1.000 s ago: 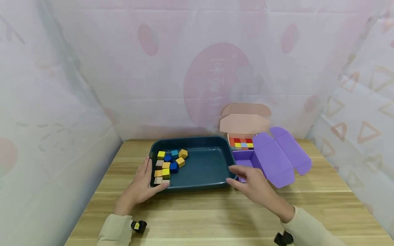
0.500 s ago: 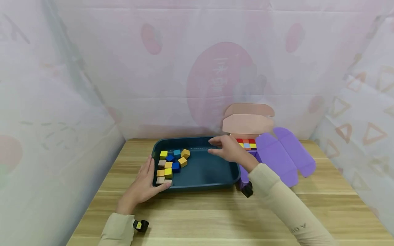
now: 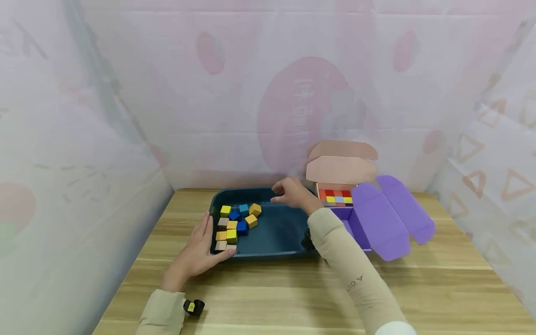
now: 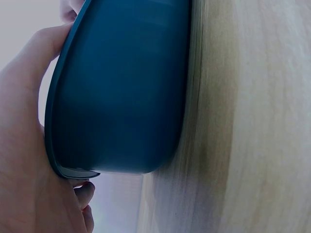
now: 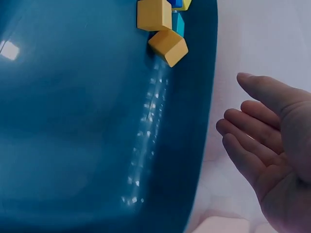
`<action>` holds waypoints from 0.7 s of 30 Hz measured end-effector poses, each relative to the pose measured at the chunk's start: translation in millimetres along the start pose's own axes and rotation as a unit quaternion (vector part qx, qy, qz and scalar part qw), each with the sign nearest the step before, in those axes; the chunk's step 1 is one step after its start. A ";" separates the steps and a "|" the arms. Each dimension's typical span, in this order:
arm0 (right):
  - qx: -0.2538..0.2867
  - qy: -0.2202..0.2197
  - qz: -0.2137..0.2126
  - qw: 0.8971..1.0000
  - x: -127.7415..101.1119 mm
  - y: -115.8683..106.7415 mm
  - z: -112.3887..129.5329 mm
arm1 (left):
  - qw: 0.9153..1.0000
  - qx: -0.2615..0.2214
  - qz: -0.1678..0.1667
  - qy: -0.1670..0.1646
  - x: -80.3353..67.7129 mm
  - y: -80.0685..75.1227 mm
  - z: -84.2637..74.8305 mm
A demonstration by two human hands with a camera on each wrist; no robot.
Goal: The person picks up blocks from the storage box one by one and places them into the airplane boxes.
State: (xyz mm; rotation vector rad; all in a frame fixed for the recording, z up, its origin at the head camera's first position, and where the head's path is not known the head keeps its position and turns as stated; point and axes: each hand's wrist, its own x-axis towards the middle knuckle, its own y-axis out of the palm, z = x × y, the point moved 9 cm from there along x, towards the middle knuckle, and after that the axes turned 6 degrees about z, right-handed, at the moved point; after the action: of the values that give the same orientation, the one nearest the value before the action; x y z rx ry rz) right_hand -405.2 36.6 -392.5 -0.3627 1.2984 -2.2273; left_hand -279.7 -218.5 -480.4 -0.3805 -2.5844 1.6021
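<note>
A dark teal tray point(image 3: 284, 232) lies on the table with several small wooden cubes point(image 3: 231, 236) grouped in its left part. Yellow, orange, blue and plain wood cubes are among them. My left hand point(image 3: 197, 251) rests against the tray's front left corner, fingers straight along the left side and thumb over the front rim. In the left wrist view, that hand point(image 4: 29, 131) touches the rim. Over the tray's back rim hovers my right hand point(image 3: 293, 193). In the right wrist view, the right hand point(image 5: 272, 141) has loosely bent fingers and holds nothing; orange cubes point(image 5: 168, 47) lie apart from it.
Behind the tray's right end stands an open pale pink box point(image 3: 341, 170) packed with coloured cubes point(image 3: 335, 196). An open purple box point(image 3: 381, 223) sits to the tray's right, its flap spread sideways, partly hidden by the right sleeve. Fabric walls enclose the wooden table point(image 3: 259, 298).
My right hand has moved from the tray's front right corner, left and back over the far rim. My left hand stays at the tray's left corner. The cubes keep their arrangement.
</note>
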 end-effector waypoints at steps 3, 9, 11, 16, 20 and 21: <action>0.002 0.007 0.014 1.000 10.0 11.1 -1.3 | 1.000 -0.001 0.003 0.000 -0.1 1.9 -0.7; 0.012 0.022 0.038 0.999 25.6 29.5 -0.1 | 1.000 0.000 0.000 -0.003 -0.4 2.6 -1.6; 0.017 0.032 0.044 0.998 28.7 34.0 -0.3 | 1.000 0.000 -0.001 -0.004 -0.2 2.2 -2.2; 0.024 0.066 0.056 0.996 33.2 43.7 -3.5 | 1.000 -0.007 0.003 -0.008 -0.8 2.4 -3.6; 0.024 0.079 0.067 0.994 36.5 52.2 -4.4 | 1.000 -0.009 0.003 -0.007 -1.9 2.3 -3.6; 0.023 0.080 0.068 0.994 38.0 53.7 -4.5 | 1.000 -0.007 0.003 -0.007 -1.8 2.2 -3.5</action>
State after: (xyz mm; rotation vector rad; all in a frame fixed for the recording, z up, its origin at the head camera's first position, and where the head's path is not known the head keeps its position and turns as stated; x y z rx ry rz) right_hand -422.0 -3.0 -442.5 -0.0754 1.3088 -2.2029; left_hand -276.9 -215.0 -480.7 -0.3788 -2.6092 1.5951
